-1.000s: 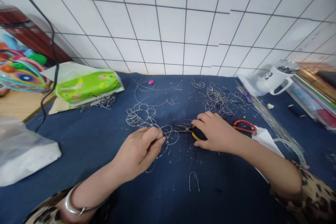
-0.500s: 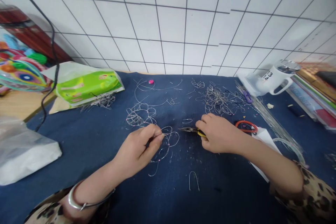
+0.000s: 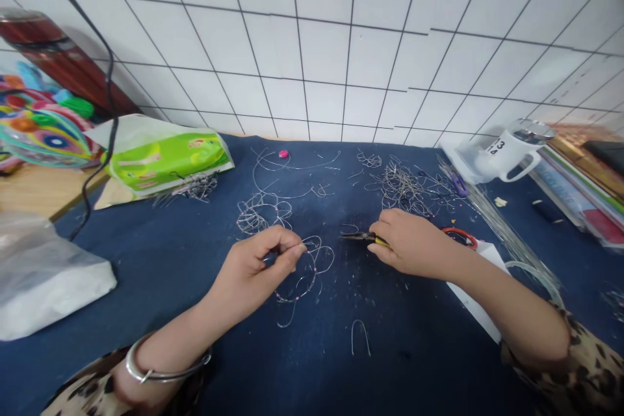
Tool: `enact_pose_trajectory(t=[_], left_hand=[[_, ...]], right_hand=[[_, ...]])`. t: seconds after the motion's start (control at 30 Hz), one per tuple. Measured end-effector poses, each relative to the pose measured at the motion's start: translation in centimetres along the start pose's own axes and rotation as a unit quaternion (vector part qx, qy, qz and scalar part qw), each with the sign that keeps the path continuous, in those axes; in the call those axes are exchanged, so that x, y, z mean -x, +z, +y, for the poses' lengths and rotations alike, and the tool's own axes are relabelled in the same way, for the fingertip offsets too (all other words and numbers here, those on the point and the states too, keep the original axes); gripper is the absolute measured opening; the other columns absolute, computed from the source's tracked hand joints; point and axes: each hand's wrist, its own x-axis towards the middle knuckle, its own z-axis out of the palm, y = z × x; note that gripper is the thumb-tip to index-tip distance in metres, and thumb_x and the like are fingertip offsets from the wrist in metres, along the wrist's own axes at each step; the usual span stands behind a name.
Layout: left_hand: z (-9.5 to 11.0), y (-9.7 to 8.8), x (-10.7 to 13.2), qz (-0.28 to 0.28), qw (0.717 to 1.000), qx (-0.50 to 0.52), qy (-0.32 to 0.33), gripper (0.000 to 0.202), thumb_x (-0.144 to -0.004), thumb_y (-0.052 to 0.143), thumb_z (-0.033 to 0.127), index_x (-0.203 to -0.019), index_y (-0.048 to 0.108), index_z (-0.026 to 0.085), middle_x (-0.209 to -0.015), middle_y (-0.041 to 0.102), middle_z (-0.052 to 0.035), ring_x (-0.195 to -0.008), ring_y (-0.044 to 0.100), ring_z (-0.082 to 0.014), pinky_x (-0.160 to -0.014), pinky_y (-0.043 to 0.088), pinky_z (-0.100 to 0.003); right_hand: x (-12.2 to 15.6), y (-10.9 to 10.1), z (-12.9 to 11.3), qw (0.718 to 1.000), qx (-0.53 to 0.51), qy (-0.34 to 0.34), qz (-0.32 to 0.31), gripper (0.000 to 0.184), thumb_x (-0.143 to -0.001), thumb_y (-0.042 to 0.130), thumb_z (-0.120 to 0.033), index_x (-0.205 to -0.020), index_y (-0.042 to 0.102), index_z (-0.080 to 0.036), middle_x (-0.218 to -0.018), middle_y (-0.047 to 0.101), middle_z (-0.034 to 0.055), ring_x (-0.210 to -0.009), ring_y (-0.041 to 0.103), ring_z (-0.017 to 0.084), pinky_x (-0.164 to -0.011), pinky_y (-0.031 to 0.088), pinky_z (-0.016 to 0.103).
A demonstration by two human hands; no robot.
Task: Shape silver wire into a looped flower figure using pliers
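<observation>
Pliers [image 3: 363, 237] handles hidden under right hand [image 3: 414, 244] (yellow, seemingly).

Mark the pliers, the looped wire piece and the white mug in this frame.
pliers [image 3: 355, 236], head view, on the dark metal nose left of the right hand.
looped wire piece [image 3: 312, 260], head view, on its loops beside the left hand.
white mug [image 3: 507, 151], head view, on its side wall.

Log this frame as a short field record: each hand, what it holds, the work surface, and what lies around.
left hand: pinches a looped wire piece with pink beads, which lies on the cloth
right hand: closed on yellow-handled pliers, nose pointing left
surface: dark blue cloth in front of a white tiled wall
near right hand: red-handled tool, partly hidden
far side: tangled wire heap, pink bead
left edge: green tissue pack
right edge: white mug
front: bent U-shaped wire
</observation>
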Motion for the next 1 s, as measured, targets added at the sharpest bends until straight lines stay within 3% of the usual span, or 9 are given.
enact_pose_trajectory(t=[0.2, 0.5, 0.73, 0.9, 1.0], left_hand=[[0.0, 0.1, 0.0, 0.006, 1.0, 0.02, -0.023, 0.014, -0.084, 0.053, 0.029, -0.078, 0.058, 0.017, -0.057, 0.056, 0.0033, -0.059, 0.054, -0.0097, -0.057, 0.042, -0.022], [-0.6, 0.2, -0.2, 0.014, 0.997, 0.072, -0.04, 0.014, -0.082, 0.056, 0.03, -0.082, 0.058, 0.016, -0.06, 0.055, 0.0034, -0.054, 0.053, -0.0075, -0.055, 0.04, -0.02], [-0.3, -0.3, -0.4, 0.011, 0.993, 0.118, -0.028, 0.014, -0.083, 0.055, 0.029, -0.079, 0.057, 0.015, -0.057, 0.055, 0.0034, -0.053, 0.051, -0.0077, -0.054, 0.039, -0.02], [-0.8, -0.4, -0.8, 0.024, 0.982, 0.18, -0.042, 0.015, -0.081, 0.057, 0.029, -0.076, 0.057, 0.015, -0.063, 0.059, 0.0014, -0.057, 0.052, -0.0086, -0.057, 0.04, -0.021], [-0.7, -0.5, -0.8, 0.038, 0.974, 0.215, -0.061, 0.016, -0.082, 0.058, 0.029, -0.074, 0.056, 0.015, -0.057, 0.056, 0.003, -0.055, 0.05, -0.0083, -0.057, 0.039, -0.02]], right_hand=[[-0.2, 0.9, 0.1, 0.999, 0.029, -0.018, -0.009, 0.027, -0.085, 0.047, -0.04, -0.092, 0.059, -0.016, -0.087, 0.056, 0.0096, -0.082, 0.052, 0.02, -0.07, 0.041, 0.031], [0.7, 0.2, -0.7, 0.999, 0.033, -0.014, -0.004, 0.033, -0.085, 0.046, -0.045, -0.093, 0.059, -0.015, -0.088, 0.056, 0.0105, -0.085, 0.05, 0.023, -0.075, 0.04, 0.034], [3.0, -0.6, -3.6, 0.993, -0.062, 0.044, 0.089, 0.039, -0.088, 0.04, -0.048, -0.103, 0.055, -0.015, -0.093, 0.055, 0.0106, -0.091, 0.049, 0.023, -0.08, 0.041, 0.036], [3.8, -0.5, -6.6, 0.982, -0.127, 0.076, 0.115, 0.035, -0.088, 0.041, -0.044, -0.103, 0.055, -0.015, -0.095, 0.053, 0.0106, -0.093, 0.048, 0.023, -0.081, 0.039, 0.037], [3.5, -1.0, -7.5, 0.963, -0.232, 0.092, 0.107, 0.033, -0.089, 0.04, -0.044, -0.101, 0.054, -0.016, -0.092, 0.053, 0.0081, -0.088, 0.049, 0.021, -0.077, 0.039, 0.034]])
